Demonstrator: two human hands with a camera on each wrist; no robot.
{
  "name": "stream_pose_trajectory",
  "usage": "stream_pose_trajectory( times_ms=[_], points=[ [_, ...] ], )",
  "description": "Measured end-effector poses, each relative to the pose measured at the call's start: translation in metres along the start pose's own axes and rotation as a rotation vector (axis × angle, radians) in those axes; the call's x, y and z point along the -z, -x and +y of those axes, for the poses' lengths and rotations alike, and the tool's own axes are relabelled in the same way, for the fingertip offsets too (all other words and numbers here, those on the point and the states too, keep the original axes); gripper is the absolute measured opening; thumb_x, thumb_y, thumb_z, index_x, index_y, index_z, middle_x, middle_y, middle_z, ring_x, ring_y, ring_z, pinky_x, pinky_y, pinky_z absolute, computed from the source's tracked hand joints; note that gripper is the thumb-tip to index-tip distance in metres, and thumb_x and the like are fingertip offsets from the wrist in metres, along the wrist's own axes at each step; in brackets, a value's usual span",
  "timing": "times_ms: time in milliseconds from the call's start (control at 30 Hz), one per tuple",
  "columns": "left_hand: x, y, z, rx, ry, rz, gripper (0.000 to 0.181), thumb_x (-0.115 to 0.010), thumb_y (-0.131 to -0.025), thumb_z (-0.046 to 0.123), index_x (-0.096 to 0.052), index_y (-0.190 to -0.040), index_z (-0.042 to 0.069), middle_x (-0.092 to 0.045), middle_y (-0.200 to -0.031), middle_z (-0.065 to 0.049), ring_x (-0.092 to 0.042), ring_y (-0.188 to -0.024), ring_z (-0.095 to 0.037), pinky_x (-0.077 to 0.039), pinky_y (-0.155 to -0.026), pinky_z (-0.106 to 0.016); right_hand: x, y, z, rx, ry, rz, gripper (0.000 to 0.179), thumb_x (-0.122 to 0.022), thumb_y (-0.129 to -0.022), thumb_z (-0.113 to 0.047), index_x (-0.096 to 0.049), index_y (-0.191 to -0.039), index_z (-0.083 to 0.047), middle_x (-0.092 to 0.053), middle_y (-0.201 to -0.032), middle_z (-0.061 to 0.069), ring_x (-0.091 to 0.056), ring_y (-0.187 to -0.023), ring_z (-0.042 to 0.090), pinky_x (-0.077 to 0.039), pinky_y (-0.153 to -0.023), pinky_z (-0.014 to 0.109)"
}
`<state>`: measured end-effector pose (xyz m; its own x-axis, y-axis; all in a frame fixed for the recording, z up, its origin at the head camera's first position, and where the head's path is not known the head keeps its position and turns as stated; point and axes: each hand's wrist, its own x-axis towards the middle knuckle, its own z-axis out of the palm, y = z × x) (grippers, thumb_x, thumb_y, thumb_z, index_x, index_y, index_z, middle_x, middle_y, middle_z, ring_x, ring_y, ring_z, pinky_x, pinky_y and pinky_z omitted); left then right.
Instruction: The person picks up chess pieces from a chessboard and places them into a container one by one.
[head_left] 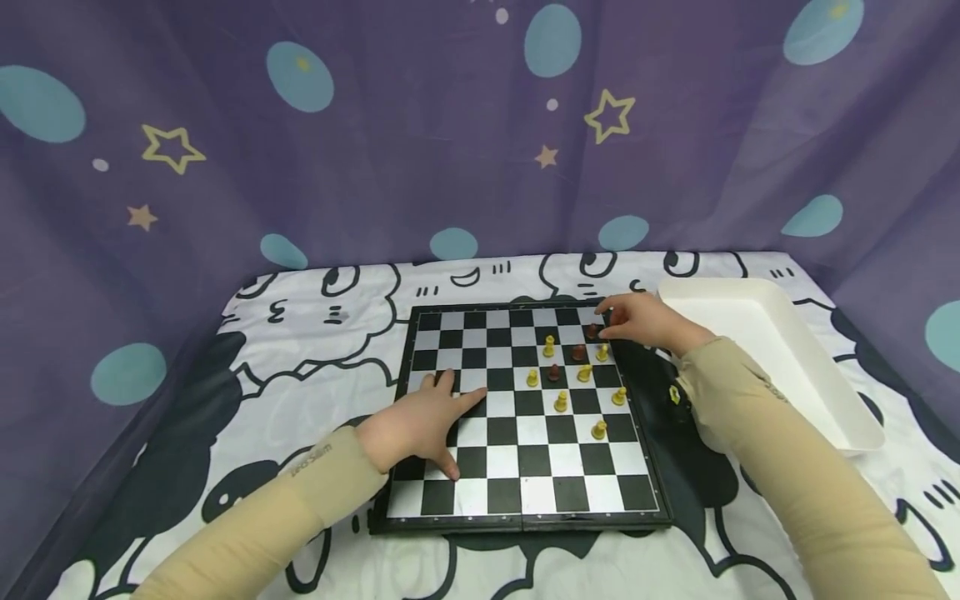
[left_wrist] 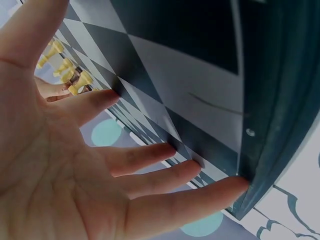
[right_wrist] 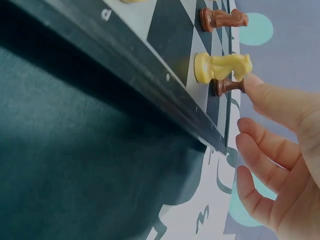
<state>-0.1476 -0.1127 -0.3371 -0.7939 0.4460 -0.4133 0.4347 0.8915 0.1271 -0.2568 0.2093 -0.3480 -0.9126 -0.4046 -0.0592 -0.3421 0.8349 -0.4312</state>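
A black-and-white chessboard (head_left: 501,457) lies flat with several yellow and brown chess pieces on its right half. My right hand (head_left: 647,322) is at the far right corner, thumb and index finger at the top of a brown chess piece (right_wrist: 229,87); the thumb covers its head, and its base is at the board. Close beside it stand a yellow knight (right_wrist: 220,68) and a brown knight (right_wrist: 220,19). Spread wide, my left hand (head_left: 420,423) has its fingertips over the left side of the board, holding nothing.
To the right of the board sits a white tray (head_left: 813,379). One yellow piece (head_left: 675,394) lies on the patterned cloth (head_left: 315,337) between board and tray. A purple curtain (head_left: 420,150) hangs behind.
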Motion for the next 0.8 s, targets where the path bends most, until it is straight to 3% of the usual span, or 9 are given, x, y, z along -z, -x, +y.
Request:
stream_pose_trajectory(
  times_ms=[467,800],
  points=[
    [-0.0031,-0.0044,0.0057,0.032,-0.103,-0.04,0.113,-0.085,-0.052,0.046,-0.027,-0.147,0.028,-0.03,-0.141,-0.024,-0.034,-0.126,-0.043,-0.051,-0.079,-0.043,-0.0081,-0.0077,-0.0009,0.039,0.03,-0.108,0.035,-0.069,-0.083,-0.014,-0.062,-0.114,-0.002,-0.065,-0.079,0.007,-0.055,-0.066,0.014,-0.045,-0.064,0.031],
    [-0.0009,-0.0065,0.01,0.034,-0.094,-0.048,0.112,-0.085,-0.055,0.041,-0.024,-0.148,0.027,-0.023,-0.147,-0.027,-0.028,-0.131,-0.046,-0.052,-0.077,-0.044,-0.007,-0.0073,0.0006,0.103,0.085,-0.058,0.025,-0.067,-0.083,-0.009,-0.067,-0.107,-0.003,-0.067,-0.077,0.006,-0.056,-0.065,0.013,-0.047,-0.064,0.033]
  ],
)
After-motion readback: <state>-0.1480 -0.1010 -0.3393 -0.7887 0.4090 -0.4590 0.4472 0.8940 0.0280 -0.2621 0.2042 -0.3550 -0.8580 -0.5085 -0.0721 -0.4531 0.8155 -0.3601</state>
